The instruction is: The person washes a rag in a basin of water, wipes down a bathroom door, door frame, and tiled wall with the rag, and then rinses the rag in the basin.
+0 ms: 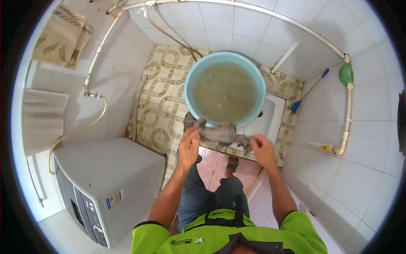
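Note:
A grey-brown cloth (219,134), blurred in parts, is stretched between my two hands, over the near rim of a light blue basin (189,91). My left hand (189,145) is closed on its left end. Its right end is pinched in the fingers of my right hand (261,148). Murky, brownish water (226,93) lies in the basin.
The basin stands partly over a white floor pan (270,122). At the left is a grey washing machine (110,169). Pipes (347,110) run along the walls, and a blue-handled brush (311,89) leans at the right. Towels (44,120) hang at the far left.

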Motion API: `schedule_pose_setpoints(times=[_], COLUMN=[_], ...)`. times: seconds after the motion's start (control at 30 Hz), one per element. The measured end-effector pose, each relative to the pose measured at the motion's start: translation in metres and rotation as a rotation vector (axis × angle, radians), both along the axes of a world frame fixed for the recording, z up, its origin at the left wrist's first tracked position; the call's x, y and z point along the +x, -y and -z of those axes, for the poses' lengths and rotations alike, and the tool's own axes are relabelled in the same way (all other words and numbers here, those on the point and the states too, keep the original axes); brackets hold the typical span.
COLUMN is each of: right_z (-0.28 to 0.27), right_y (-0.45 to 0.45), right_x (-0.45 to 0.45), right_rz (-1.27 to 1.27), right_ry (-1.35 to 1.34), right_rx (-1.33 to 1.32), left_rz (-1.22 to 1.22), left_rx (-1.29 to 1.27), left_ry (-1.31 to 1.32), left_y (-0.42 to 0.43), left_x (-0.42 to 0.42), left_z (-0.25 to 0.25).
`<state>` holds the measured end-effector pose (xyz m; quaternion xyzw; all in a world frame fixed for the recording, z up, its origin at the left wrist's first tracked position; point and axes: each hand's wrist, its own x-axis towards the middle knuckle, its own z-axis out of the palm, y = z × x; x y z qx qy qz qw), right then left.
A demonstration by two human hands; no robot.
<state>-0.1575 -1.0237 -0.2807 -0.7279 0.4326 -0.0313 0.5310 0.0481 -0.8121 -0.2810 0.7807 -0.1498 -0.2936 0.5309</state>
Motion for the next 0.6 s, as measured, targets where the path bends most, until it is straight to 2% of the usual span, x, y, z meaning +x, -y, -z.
schedule_pose_setpoints(times=[0.03,0.1,0.2,0.23,0.27,0.33,0.37,0.43,0.5,0.53,0.6], right_z=[0.006,0.019,0.044,0.061,0.081,0.125,0.151,0.199,0.232,0.246,0.276], right_y=[0.014,0.037,0.057,0.062,0.064,0.064,0.065,0.068,0.074,0.077,0.089], right_x=[0.015,0.042,0.081,0.089,0.092,0.094,0.088,0.076,0.072,0.071,0.074], right_rz=[0.011,0.044,-0.013,-0.066,-0.068,-0.177,-0.179,-0.170,-0.162,-0.152,-0.141], right_ry=[-0.006,0.295,0.293,0.259,0.253,0.104,0.094,-0.120,-0.199,-0.267,-0.289], right_rx=[0.003,-0.228,-0.366,-0.377,-0.373,-0.504,-0.500,-0.309,-0.233,-0.163,-0.135], left_rz=[0.011,0.042,0.048,-0.011,-0.012,0.020,-0.041,0.038,0.148,0.151,-0.080], left_rx=[0.003,-0.054,-0.050,-0.047,-0.044,0.236,0.063,0.138,0.344,0.347,0.230], left_ry=[-0.006,0.333,0.414,0.260,0.253,0.013,0.004,-0.022,-0.039,-0.051,-0.379], left_y=[0.016,0.043,0.063,0.065,0.062,0.051,0.033,0.027,0.034,0.038,0.046], left_x=[0.020,0.052,0.088,0.094,0.100,0.107,0.102,0.098,0.100,0.100,0.097], left_z=[0.001,0.005,0.048,0.074,0.100,0.146,0.213,0.219,0.210,0.224,0.249])
